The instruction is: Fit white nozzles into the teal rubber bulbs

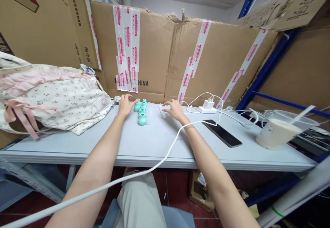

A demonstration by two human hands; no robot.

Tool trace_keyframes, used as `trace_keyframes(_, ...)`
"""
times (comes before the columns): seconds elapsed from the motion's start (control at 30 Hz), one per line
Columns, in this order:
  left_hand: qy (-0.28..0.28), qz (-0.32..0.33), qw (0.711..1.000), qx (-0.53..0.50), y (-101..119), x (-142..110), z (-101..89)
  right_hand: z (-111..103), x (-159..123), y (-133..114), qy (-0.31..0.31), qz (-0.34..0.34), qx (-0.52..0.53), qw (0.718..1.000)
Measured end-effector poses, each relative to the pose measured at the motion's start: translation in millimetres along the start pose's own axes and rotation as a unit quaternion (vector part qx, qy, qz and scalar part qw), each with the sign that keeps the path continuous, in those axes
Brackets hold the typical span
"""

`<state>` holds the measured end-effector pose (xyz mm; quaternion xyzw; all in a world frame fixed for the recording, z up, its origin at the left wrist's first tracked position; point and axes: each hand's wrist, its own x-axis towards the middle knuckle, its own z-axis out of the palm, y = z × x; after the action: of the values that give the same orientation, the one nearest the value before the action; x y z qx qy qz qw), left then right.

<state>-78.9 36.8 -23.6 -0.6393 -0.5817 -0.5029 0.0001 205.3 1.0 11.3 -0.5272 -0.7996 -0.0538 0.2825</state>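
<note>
Several small teal vase-shaped pieces (pixel 141 111) stand in a cluster on the pale grey table (pixel 144 142). My left hand (pixel 125 105) rests just left of them, fingers curled, fingertips touching the rearmost teal piece. My right hand (pixel 174 109) lies to their right, fingers bent over small white pieces (pixel 162 110) on the table; what it grips, if anything, is hidden. A clear tube-like item (pixel 148 115) stands beside the teal pieces.
A floral pink-trimmed bag (pixel 51 101) fills the table's left. A black phone (pixel 222 133), a white charger (pixel 207 105) with cables, and a lidded drink cup with straw (pixel 278 132) sit at right. Taped cardboard boxes (pixel 165 53) wall the back. Blue shelving (pixel 270 63) stands right.
</note>
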Motion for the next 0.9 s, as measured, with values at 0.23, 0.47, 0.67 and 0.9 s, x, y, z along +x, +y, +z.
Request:
trace_keyframes(0.23,0.01,-0.008,1.0,0.024,2,1,-2.4,18,17,-32,-0.034,-0.025,-0.126,0.991)
trace_keyframes(0.47,0.022,-0.02,0.999,0.02,1,5,-0.8,-20,29,-20,-0.158,0.001,-0.049,0.986)
trace_keyframes(0.67,0.068,-0.055,0.996,0.005,2,10,2.8,-26,4,8,-0.146,0.002,-0.032,0.989)
trace_keyframes(0.9,0.034,-0.069,0.997,0.024,10,6,-2.9,-1,24,-20,-0.083,-0.046,-0.12,0.988)
